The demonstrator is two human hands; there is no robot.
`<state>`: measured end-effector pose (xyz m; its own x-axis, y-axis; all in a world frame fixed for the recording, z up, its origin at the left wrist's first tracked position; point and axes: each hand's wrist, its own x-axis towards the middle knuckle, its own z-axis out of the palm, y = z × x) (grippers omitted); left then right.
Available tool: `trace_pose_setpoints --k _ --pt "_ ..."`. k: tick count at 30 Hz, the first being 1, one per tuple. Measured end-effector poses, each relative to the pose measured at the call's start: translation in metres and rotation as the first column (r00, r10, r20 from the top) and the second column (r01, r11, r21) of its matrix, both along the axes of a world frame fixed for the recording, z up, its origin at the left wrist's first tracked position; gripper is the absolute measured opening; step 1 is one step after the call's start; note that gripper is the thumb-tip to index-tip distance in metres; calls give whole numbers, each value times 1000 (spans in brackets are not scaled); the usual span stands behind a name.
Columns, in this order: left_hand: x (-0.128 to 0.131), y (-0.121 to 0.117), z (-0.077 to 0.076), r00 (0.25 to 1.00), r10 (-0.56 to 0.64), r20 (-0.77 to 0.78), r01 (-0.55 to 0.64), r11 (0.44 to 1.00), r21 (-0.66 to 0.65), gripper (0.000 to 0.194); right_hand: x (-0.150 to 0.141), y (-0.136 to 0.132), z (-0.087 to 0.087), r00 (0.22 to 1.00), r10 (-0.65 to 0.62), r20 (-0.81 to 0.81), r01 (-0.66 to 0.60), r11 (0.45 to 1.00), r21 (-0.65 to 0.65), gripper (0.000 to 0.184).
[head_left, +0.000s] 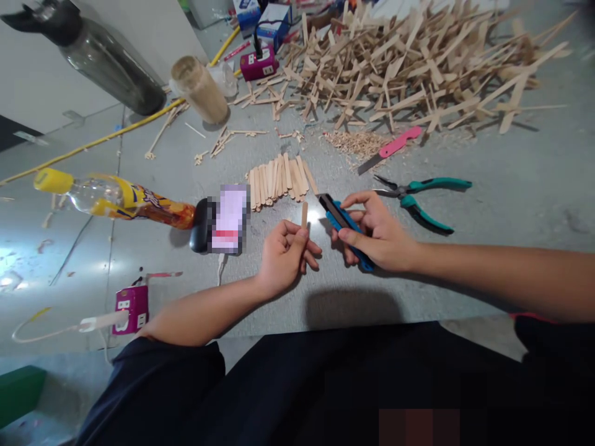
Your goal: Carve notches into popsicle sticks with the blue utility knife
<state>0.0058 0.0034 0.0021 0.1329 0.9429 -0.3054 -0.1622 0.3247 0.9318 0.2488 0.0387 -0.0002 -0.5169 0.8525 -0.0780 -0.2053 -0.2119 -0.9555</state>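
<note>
Between thumb and fingers my left hand (287, 253) pinches a short wooden craft stick (304, 215), which points away from me. My right hand (374, 232) is wrapped round a blue and black utility knife (346, 224), its tip angled up and to the left. The knife's tip is close to the end of a row of wooden sticks (279, 179) laid side by side just beyond my hands. Knife and pinched stick are apart. Whether the blade is out is too small to tell.
Beyond my right hand lie teal-handled pliers (418, 198) and a pink-handled saw (390, 150). A large heap of craft sticks (409, 68) covers the back. On the left are a phone (230, 217), a drink bottle (116, 197), a jar (199, 90) and a purple power socket (131, 310).
</note>
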Motion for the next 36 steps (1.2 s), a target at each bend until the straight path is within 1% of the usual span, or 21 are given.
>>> trace_pose_setpoints --k 2,3,6,8,9,11,13,15,18,21,25,28,32,36 --pt "0 0 2 1000 2 -10 -2 1000 0 68 -10 -2 11 1000 15 21 -12 990 -137 70" --pt "0 0 3 1000 6 -15 -6 1000 -1 67 -14 -2 16 1000 11 14 -8 979 -202 79" --pt "-1 0 4 1000 22 -12 -22 1000 0 66 -27 -2 25 999 -36 -22 24 923 -385 67" --pt "-2 1 3 1000 31 1 -31 1000 1 64 -34 -2 25 997 -48 -57 16 886 -464 58" --pt "-2 1 3 1000 31 7 -31 1000 0 62 -36 -2 23 996 -44 -80 0 876 -483 54" --pt "-3 1 3 1000 27 2 -27 1000 0 57 -39 -2 17 991 -5 -130 -58 878 -476 48" --pt "-3 1 4 1000 24 -19 -24 1000 6 52 -39 -3 11 984 52 -170 -120 901 -417 53" --pt "-3 1 5 999 26 -38 -26 1000 17 51 -36 -3 7 978 113 -177 -170 919 -355 56" --pt "-4 2 3 999 46 -25 -45 998 40 55 -29 -6 6 972 179 -153 -222 913 -341 46" --pt "-5 1 1 997 69 -30 -68 997 42 60 -25 -7 9 965 229 -128 -260 903 -343 35" --pt "-5 0 1 996 54 -68 -50 997 54 61 -23 -6 11 960 252 -120 -278 907 -318 30" --pt "-5 -1 1 995 40 -90 -35 998 52 60 -24 -6 10 963 261 -70 -270 913 -306 30" --pt "-4 -2 2 990 53 -128 -47 998 46 58 -25 -5 8 966 258 -11 -249 922 -297 30" --pt "-3 -1 3 989 59 -136 -54 998 43 55 -26 -5 11 965 262 8 -249 925 -286 25"
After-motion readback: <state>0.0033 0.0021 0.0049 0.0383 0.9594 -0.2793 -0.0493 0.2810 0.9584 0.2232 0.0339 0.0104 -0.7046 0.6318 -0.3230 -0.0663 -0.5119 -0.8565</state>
